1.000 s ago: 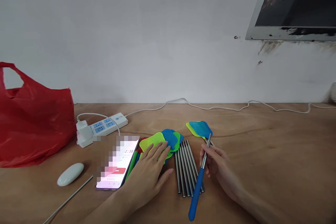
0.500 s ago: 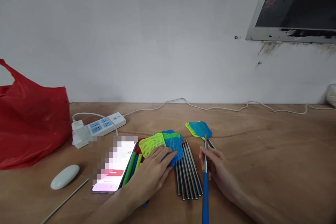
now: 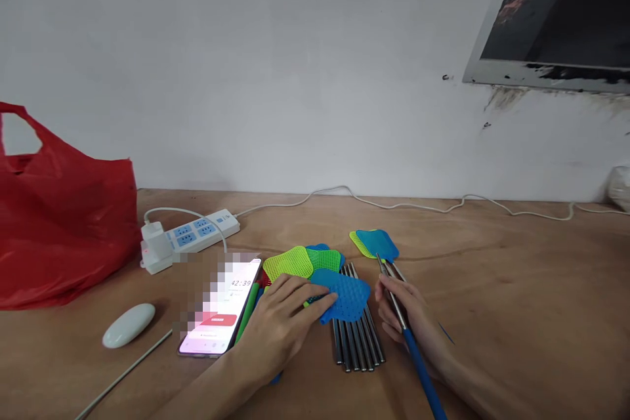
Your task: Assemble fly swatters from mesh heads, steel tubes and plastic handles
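My left hand [image 3: 283, 318] pinches a blue mesh fly swatter head [image 3: 347, 295] at its near left edge, over a row of several metal tubes [image 3: 357, 341]. My right hand [image 3: 406, 312] is closed round a metal rod with a blue handle [image 3: 422, 374], its bare tip pointing up and left. Behind the left hand lie other loose heads, among them a yellow-green head [image 3: 290, 262] and a green head [image 3: 325, 260]. Just beyond the right hand, a blue swatter [image 3: 378, 244] rests over a yellow-green one, their rods partly hidden by that hand.
A lit phone [image 3: 221, 308] lies left of my left hand, with a green handle [image 3: 247, 312] along its side. Farther left are a white oval object [image 3: 128, 326], a power strip [image 3: 197, 236] and a red plastic bag [image 3: 69, 223]. A white cable [image 3: 413, 205] runs along the wall.
My left hand has taken up the blue head and shifted it right over the tubes. In my right hand the rod has tilted, its handle swinging to the right.
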The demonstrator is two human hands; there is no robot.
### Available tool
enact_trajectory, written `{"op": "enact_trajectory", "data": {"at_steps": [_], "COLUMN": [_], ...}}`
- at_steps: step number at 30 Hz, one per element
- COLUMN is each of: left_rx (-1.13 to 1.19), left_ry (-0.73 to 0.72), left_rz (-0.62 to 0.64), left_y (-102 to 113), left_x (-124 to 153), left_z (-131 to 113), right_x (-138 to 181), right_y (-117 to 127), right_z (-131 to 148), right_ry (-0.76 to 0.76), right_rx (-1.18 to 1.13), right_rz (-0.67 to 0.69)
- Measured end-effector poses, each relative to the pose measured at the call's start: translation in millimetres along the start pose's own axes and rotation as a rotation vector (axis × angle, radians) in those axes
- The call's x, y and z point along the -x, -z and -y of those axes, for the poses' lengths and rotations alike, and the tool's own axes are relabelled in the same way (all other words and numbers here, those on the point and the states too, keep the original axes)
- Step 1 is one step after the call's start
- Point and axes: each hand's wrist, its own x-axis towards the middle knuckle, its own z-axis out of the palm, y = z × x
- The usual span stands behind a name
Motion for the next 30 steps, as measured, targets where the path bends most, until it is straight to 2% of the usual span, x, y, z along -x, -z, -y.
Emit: {"op": "enact_trajectory", "data": {"at_steps": [3,5,14,19,30], "left_rx": [-0.042,-0.101,-0.284,-0.27,-0.321], "left_ry": [0.074,0.097,0.014,-0.01,-0.053], "left_rz": [-0.112,-0.133,-0.022,0.081,0.139], "left_y": [5.9,7.8,4.8,4.7,8.0], "left_x": [0.1,-0.1,-0.6,-3.0,-6.2], "left_z": [-0.9,-0.2,8.8,8.3,3.7], "right_x": [1.1,3.2,13.7,15.2,8.8], "right_y": [-0.9,-2.2,-4.8,-11.6,-13.3], "right_z": [0.9,2.1,-0.1,-4.5,-7.9], "right_ry": [-0.001,-0.017,-0.291,-0.357,-0.374], "right_rx": [-0.006,0.0,0.038,0.036,0.034], "right_rz": [0.092,0.176,0.588,0.65,0.624]}}
